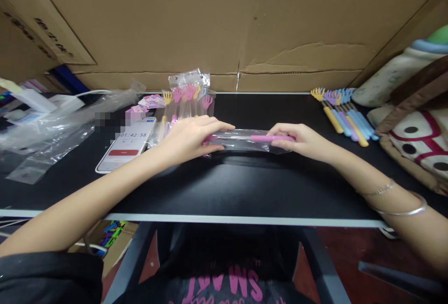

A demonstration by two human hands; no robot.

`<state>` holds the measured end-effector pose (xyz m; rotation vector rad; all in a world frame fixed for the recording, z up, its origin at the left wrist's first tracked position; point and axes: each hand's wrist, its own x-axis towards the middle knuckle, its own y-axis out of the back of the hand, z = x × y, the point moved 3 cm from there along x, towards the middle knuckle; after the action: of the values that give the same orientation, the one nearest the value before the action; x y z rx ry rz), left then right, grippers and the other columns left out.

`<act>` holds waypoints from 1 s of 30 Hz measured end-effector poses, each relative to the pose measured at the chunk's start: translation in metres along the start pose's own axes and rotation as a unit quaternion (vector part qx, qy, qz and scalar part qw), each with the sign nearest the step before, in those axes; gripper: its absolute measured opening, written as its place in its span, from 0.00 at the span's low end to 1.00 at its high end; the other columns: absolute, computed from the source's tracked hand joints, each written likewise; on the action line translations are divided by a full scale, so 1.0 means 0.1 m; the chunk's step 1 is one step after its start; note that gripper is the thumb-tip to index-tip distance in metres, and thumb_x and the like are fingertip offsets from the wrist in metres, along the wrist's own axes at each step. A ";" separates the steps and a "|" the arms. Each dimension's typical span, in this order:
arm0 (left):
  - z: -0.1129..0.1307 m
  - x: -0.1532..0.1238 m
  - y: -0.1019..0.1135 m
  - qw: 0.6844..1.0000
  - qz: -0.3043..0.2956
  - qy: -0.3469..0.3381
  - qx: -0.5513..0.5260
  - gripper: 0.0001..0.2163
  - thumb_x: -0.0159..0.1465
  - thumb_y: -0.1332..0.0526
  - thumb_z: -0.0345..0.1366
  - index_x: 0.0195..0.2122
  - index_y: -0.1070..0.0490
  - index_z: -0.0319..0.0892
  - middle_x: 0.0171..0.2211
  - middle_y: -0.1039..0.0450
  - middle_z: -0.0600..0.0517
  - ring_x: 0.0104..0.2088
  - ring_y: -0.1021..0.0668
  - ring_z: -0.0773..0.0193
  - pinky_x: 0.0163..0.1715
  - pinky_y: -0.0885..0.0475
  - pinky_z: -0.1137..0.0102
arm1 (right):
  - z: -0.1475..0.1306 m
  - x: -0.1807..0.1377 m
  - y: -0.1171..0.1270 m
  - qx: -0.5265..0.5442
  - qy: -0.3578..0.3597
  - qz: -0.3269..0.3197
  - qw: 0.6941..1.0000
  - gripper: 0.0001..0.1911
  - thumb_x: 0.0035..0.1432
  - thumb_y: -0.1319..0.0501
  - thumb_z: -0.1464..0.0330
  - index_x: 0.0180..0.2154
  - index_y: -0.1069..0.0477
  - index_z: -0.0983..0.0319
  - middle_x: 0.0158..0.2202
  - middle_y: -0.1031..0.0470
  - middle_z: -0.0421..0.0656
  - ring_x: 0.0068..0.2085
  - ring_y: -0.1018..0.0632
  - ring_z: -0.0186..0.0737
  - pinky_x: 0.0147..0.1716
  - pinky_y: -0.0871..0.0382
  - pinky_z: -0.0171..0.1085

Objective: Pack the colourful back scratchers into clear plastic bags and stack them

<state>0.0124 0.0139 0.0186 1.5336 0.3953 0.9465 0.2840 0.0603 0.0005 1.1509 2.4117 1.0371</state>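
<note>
A pink back scratcher point(259, 138) with a thin metal rod lies level inside a clear plastic bag point(241, 146), just above the black table. My right hand point(297, 138) pinches the end of its pink handle through the bag, thumb below and fingers above. Around the other end curls my left hand point(196, 138), fingers over and thumb under, partly hiding the pink claw head. Behind my left hand lie several bagged back scratchers point(189, 94) in yellow, pink and blue, their lower parts covered by the hand.
Loose back scratchers point(346, 113) lie at the right, beside a brown bag point(402, 141) and a bottle point(388, 71). At left are a phone point(126, 148) showing a timer, pink cards point(152, 102) and empty plastic bags point(70, 129). A cardboard wall point(224, 19) stands behind.
</note>
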 end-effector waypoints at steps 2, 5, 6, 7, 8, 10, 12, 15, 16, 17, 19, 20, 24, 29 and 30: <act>0.00 0.00 0.00 1.000 0.011 -0.009 0.019 0.20 0.65 0.37 0.44 0.57 0.30 0.47 0.43 0.23 0.50 0.42 0.22 0.60 0.37 0.32 0.71 | -0.01 0.00 -0.02 0.009 -0.002 -0.003 1.000 0.19 0.58 0.39 0.52 0.39 0.28 0.61 0.26 0.28 0.39 0.25 0.30 0.34 0.25 0.38 0.34; -0.01 0.00 0.02 0.998 0.029 -0.011 0.057 0.23 0.64 0.35 0.47 0.58 0.30 0.47 0.44 0.23 0.49 0.43 0.22 0.57 0.37 0.32 0.70 | 0.00 0.00 0.00 0.028 -0.005 0.001 1.000 0.19 0.58 0.38 0.52 0.39 0.29 0.61 0.25 0.30 0.38 0.24 0.32 0.33 0.24 0.39 0.34; -0.02 0.00 0.04 0.997 0.033 -0.009 0.068 0.24 0.63 0.35 0.49 0.58 0.30 0.46 0.45 0.23 0.48 0.44 0.22 0.56 0.37 0.32 0.69 | 0.01 0.00 0.02 0.035 -0.006 0.002 0.999 0.19 0.58 0.38 0.52 0.39 0.29 0.61 0.25 0.30 0.38 0.24 0.33 0.33 0.24 0.40 0.34; -0.03 0.00 0.06 0.996 0.035 -0.005 0.077 0.26 0.62 0.34 0.50 0.58 0.31 0.46 0.46 0.23 0.48 0.44 0.22 0.55 0.37 0.32 0.68 | 0.02 0.00 0.04 0.039 -0.007 0.004 0.999 0.19 0.58 0.38 0.51 0.39 0.29 0.61 0.25 0.30 0.37 0.24 0.33 0.32 0.24 0.40 0.34; -0.04 0.00 0.08 0.996 0.035 0.001 0.083 0.27 0.61 0.34 0.51 0.58 0.31 0.46 0.47 0.23 0.47 0.45 0.22 0.54 0.38 0.32 0.68 | 0.04 0.00 0.06 0.040 -0.008 0.004 0.999 0.19 0.58 0.38 0.51 0.38 0.29 0.61 0.24 0.31 0.37 0.24 0.34 0.32 0.24 0.41 0.34; -0.06 0.00 0.14 0.996 0.026 0.015 0.088 0.29 0.60 0.34 0.53 0.59 0.32 0.46 0.48 0.23 0.47 0.46 0.22 0.53 0.40 0.32 0.67 | 0.08 -0.01 0.13 0.032 -0.011 0.006 0.999 0.19 0.57 0.38 0.51 0.38 0.28 0.61 0.24 0.32 0.36 0.23 0.35 0.31 0.23 0.42 0.34; -0.11 -0.01 0.20 0.996 0.009 0.031 0.086 0.29 0.61 0.36 0.55 0.60 0.33 0.48 0.49 0.23 0.48 0.48 0.22 0.52 0.41 0.32 0.66 | 0.13 -0.02 0.19 0.017 -0.015 0.008 1.000 0.20 0.57 0.38 0.50 0.38 0.28 0.61 0.23 0.33 0.36 0.23 0.36 0.31 0.23 0.44 0.35; -0.23 -0.03 0.27 0.995 -0.023 0.065 0.070 0.27 0.62 0.39 0.57 0.58 0.31 0.51 0.48 0.22 0.51 0.47 0.22 0.53 0.40 0.32 0.68 | 0.21 -0.03 0.29 -0.009 -0.018 0.012 1.000 0.21 0.57 0.38 0.50 0.38 0.27 0.62 0.23 0.33 0.37 0.24 0.37 0.32 0.23 0.45 0.35; -0.29 -0.03 0.29 0.994 -0.032 0.079 0.061 0.26 0.62 0.40 0.58 0.57 0.30 0.52 0.46 0.22 0.52 0.45 0.21 0.54 0.39 0.33 0.69 | 0.23 -0.03 0.32 -0.014 -0.019 0.015 1.000 0.22 0.57 0.37 0.50 0.37 0.27 0.62 0.24 0.33 0.37 0.24 0.37 0.32 0.23 0.46 0.35; -0.34 -0.04 0.30 0.993 -0.043 0.095 0.048 0.25 0.62 0.40 0.58 0.55 0.29 0.52 0.42 0.21 0.53 0.42 0.21 0.56 0.37 0.33 0.70 | 0.25 -0.04 0.35 -0.017 -0.021 0.020 0.999 0.22 0.56 0.37 0.49 0.37 0.26 0.62 0.24 0.33 0.38 0.24 0.36 0.32 0.23 0.46 0.35; -0.45 -0.04 0.31 0.990 -0.076 0.118 0.002 0.23 0.63 0.42 0.58 0.52 0.26 0.50 0.35 0.20 0.54 0.34 0.21 0.60 0.34 0.34 0.71 | 0.27 -0.05 0.39 -0.019 -0.031 0.031 0.999 0.23 0.55 0.37 0.48 0.36 0.26 0.62 0.24 0.32 0.38 0.24 0.35 0.32 0.23 0.45 0.36; -0.49 -0.04 0.30 0.987 -0.100 0.122 -0.032 0.23 0.63 0.42 0.58 0.51 0.26 0.49 0.33 0.21 0.54 0.32 0.22 0.62 0.33 0.34 0.72 | 0.28 -0.05 0.41 -0.016 -0.038 0.038 0.998 0.23 0.54 0.36 0.48 0.36 0.26 0.62 0.23 0.32 0.38 0.24 0.35 0.32 0.23 0.45 0.36; -0.55 -0.03 0.27 0.963 -0.178 0.108 -0.169 0.22 0.63 0.41 0.56 0.47 0.25 0.45 0.39 0.21 0.54 0.33 0.22 0.65 0.33 0.32 0.74 | 0.31 -0.07 0.44 0.022 -0.066 0.054 0.996 0.25 0.50 0.34 0.46 0.34 0.27 0.61 0.21 0.33 0.37 0.22 0.36 0.31 0.21 0.45 0.35; -0.54 -0.02 0.24 0.950 -0.190 0.108 -0.223 0.20 0.62 0.39 0.54 0.46 0.26 0.43 0.40 0.23 0.54 0.34 0.24 0.66 0.33 0.32 0.76 | 0.33 -0.07 0.41 0.063 -0.063 0.039 0.995 0.21 0.52 0.33 0.49 0.35 0.28 0.60 0.18 0.34 0.36 0.20 0.36 0.31 0.20 0.46 0.36; -0.53 -0.01 0.22 0.949 -0.191 0.106 -0.228 0.20 0.62 0.39 0.53 0.45 0.26 0.42 0.39 0.23 0.54 0.34 0.24 0.67 0.32 0.33 0.76 | 0.33 -0.07 0.39 0.069 -0.061 0.035 0.995 0.21 0.52 0.33 0.49 0.35 0.29 0.60 0.18 0.34 0.36 0.19 0.37 0.31 0.20 0.47 0.36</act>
<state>-0.0339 0.0432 0.0358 0.8959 0.5599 0.8244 0.3276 0.0882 0.0045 1.3135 2.3932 0.8053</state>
